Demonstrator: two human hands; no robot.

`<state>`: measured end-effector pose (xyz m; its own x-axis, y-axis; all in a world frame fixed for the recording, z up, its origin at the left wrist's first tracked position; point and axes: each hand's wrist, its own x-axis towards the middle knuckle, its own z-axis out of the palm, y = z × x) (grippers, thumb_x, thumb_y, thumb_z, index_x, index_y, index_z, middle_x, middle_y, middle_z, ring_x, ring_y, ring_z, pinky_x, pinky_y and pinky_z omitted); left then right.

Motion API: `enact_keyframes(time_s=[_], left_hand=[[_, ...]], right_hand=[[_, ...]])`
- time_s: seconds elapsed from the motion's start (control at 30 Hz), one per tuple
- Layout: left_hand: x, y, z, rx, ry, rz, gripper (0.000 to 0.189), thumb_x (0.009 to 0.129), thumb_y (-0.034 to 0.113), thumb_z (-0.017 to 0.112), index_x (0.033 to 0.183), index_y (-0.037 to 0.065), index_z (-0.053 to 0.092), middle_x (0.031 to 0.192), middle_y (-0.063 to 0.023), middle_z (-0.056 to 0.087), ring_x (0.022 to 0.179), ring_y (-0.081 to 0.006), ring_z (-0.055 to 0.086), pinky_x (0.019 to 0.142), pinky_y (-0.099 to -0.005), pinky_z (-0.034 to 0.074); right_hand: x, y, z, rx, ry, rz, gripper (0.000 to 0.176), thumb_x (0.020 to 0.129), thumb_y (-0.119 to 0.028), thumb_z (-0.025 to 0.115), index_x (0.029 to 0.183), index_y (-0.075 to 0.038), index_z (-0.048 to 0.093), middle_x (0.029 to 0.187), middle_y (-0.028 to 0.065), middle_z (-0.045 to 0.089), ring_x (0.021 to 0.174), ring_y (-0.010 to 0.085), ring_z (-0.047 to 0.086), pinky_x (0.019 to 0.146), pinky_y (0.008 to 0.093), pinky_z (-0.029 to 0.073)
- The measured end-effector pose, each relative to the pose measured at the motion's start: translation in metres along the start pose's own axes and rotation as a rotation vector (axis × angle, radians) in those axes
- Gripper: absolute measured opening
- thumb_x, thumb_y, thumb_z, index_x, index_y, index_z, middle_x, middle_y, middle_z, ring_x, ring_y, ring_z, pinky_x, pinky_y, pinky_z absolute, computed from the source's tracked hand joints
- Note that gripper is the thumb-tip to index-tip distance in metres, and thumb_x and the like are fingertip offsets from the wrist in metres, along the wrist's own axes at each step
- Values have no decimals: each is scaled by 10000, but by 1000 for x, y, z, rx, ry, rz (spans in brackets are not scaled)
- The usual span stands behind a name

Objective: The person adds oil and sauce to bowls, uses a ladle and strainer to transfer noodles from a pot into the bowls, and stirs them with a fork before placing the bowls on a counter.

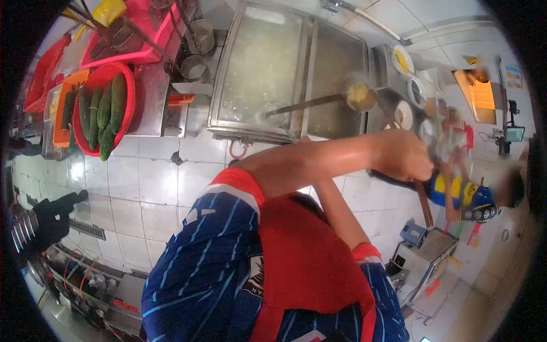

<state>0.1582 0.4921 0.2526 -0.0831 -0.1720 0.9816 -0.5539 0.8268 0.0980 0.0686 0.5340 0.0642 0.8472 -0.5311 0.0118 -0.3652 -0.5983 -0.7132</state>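
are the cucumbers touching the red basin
Touching. The head view shows the cucumbers lying piled inside the red basin, resting against its wall.

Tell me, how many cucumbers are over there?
6 cucumbers: five piled in the red basin at upper left, one darker at its left edge, by the orange tray. More may lie hidden beneath.

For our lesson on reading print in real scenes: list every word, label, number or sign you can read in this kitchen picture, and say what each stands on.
"AN": the end of a badge on the blue striped shirt; the rest cannot be read.
Wall poster: print too blurred to read.
Blue and yellow packet: markings blurred, unreadable.
Small screen: too small to read.
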Motion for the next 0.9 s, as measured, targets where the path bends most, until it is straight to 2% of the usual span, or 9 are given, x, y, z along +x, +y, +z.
enact_keyframes(time_s=[0.13,0.23,0.3,0.47,0.57,0.63,0.7,0.83,0.9], left_hand=[[-3,2,5,63,33,-5,161,708,168,672,717,138,514,748,-7,573,708,-249,611,565,-383,498],[-1,4,-2,39,-13,-6,165,707,169,668,715,136,507,763,-6,575,723,-244,613,579,-380,503],[-6,3,2,-29,-22,-41,214,703,140,700,722,110,489,754,-23,571,695,-235,597,587,-384,475],[-15,-18,19,57,-40,-94,138,762,121,707,747,104,570,906,-47,671,799,-256,652,669,-362,512],[-10,-31,32,60,49,-235,231,802,80,716,669,96,527,671,-64,595,594,-258,595,587,-362,493],[14,-26,38,183,146,-253,309,805,10,700,626,105,467,585,-53,539,493,-238,532,489,-336,448],[25,-15,53,292,157,-229,348,801,-29,687,609,113,434,568,-44,521,464,-223,503,443,-319,418],[18,-5,99,261,-187,-32,383,774,-42,669,587,130,383,556,-10,482,442,-187,467,398,-315,373],[-9,0,132,222,-361,-50,384,750,-42,693,592,127,387,561,2,445,470,-182,459,419,-323,381]], right_hand=[[32,2,7,207,-156,95,195,979,-263,545,988,-72,579,797,39,591,754,166,557,713,350,473],[37,2,-6,116,-62,-164,228,1013,-251,489,898,-66,558,761,14,606,712,162,592,685,333,489],[29,-5,-10,367,-249,238,213,992,-296,542,1006,-87,586,855,20,577,829,143,557,754,331,477],[23,109,41,400,-436,-73,410,926,-237,656,1257,-41,516,1198,107,555,1138,193,503,1011,349,403],[23,60,10,845,-417,-151,542,890,-189,677,1351,-21,447,1269,154,562,1131,267,537,1021,355,407],[9,68,-24,-31,-498,-72,543,851,-131,679,1335,0,470,1300,199,553,1123,299,560,1009,384,425],[5,116,-49,152,-411,-166,549,871,-211,636,1335,27,463,1290,217,570,1052,292,614,951,400,472],[-3,85,-216,1438,-310,261,492,984,-403,431,1201,17,567,1049,131,680,915,201,659,785,334,524],[15,80,-250,1507,-350,398,427,990,-365,444,1112,14,597,957,107,678,858,189,661,746,328,522]])
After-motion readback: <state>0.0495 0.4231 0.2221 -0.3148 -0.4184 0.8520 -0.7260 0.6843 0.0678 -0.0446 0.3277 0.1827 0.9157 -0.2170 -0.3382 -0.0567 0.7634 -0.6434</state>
